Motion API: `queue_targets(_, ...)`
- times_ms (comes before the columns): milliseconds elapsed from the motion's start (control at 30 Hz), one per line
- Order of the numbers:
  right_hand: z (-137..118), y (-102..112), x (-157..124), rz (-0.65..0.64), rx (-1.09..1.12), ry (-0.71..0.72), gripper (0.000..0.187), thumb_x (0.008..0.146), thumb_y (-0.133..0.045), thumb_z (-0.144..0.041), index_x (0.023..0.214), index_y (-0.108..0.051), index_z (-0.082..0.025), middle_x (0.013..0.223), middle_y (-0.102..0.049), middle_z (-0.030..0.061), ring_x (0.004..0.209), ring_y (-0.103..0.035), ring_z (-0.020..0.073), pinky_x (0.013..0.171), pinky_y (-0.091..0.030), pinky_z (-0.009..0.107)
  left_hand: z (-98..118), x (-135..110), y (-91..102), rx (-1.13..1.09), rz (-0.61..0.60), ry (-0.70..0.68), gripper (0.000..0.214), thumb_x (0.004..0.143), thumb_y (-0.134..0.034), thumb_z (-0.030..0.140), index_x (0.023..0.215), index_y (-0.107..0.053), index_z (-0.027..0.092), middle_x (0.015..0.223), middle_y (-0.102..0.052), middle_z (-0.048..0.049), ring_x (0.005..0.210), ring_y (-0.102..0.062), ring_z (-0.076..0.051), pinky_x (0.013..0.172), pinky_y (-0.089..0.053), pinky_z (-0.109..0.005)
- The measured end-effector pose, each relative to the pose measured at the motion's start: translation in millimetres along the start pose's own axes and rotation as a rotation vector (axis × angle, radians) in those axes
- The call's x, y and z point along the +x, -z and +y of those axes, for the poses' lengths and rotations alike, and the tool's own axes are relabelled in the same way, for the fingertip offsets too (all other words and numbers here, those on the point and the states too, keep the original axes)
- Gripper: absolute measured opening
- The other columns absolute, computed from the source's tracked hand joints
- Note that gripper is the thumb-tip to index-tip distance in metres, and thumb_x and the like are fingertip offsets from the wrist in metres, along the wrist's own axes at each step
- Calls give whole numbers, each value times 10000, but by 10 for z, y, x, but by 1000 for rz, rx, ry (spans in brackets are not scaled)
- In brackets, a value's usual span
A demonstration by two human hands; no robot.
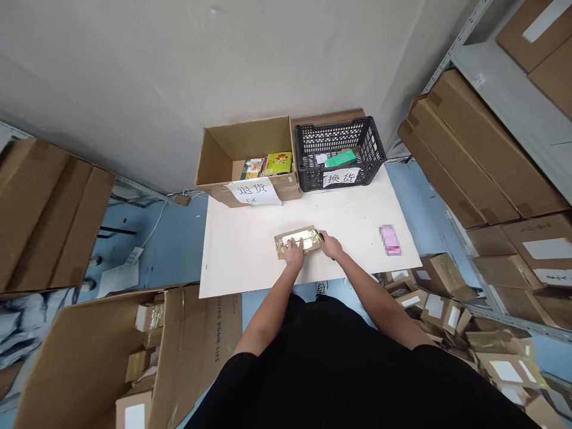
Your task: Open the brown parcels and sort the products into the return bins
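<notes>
My right hand (331,245) hides most of the yellow-and-black tool (320,236), so I cannot tell its shape, and my left hand (294,254) covers part of the white label (308,235) on the package (280,245). The pink item (390,239) is blurred; the open carton (58,357) runs off the bottom edge.

Before me, a white tabletop (241,250) is carrying a carton (290,188), a black crate (310,179), a taped parcel (297,235) and a pink item (390,240).

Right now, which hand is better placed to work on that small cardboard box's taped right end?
Probably the right hand: it's beside that end of the small cardboard box, holding what looks like a box cutter. The left hand lies on top.
</notes>
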State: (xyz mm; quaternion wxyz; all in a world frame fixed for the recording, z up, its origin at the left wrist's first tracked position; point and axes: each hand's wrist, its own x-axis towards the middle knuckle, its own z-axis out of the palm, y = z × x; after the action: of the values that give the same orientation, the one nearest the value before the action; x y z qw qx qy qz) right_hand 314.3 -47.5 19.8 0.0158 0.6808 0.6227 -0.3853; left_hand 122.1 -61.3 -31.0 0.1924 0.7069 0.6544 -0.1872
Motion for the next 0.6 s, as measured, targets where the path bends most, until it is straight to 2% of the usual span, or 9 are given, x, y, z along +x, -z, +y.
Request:
queue_targets(100,1,57,-48,-30,12,6,503,1077,-439,-284,1579,-418,-275,1199,-764,100,952,-736,250,754,-492,290,-25,10,-12,15,-7,-2,733,1035,-453,557,1709,-260,343,1756,-309,-114,1645,-118,-411,1271,-226,-666)
queue_targets(233,-11,99,-110,-107,13,-19,492,1075,-449,-294,1566,-430,-274,1136,-771,105,768,-731,224,712,-497,300,-37,16,-21,-2,-28,11,754,1037,-448,596,1712,-261,318,1774,-248,-138,1638,-130,-445,1237,-313,-650)
queue_targets(400,5,90,-202,-125,-6,-44,496,1063,-463,-280,1558,-434,-271,1141,-764,129,669,-718,213,706,-512,318,-37,25,3,-25,-35,11,771,1027,-503,597,1708,-275,316,1779,-226,-150,1638,-128,-445,1234,-330,-625)
queue_targets(600,246,-45,-372,-146,108,-9,417,1076,-486,-299,1493,-465,-302,1070,-770,51,506,-643,125,629,-499,243,-34,4,7,-11,-7,3,772,1024,-506,594,1706,-279,313,1768,-255,-161,1630,-152,-455,1227,-329,-638)
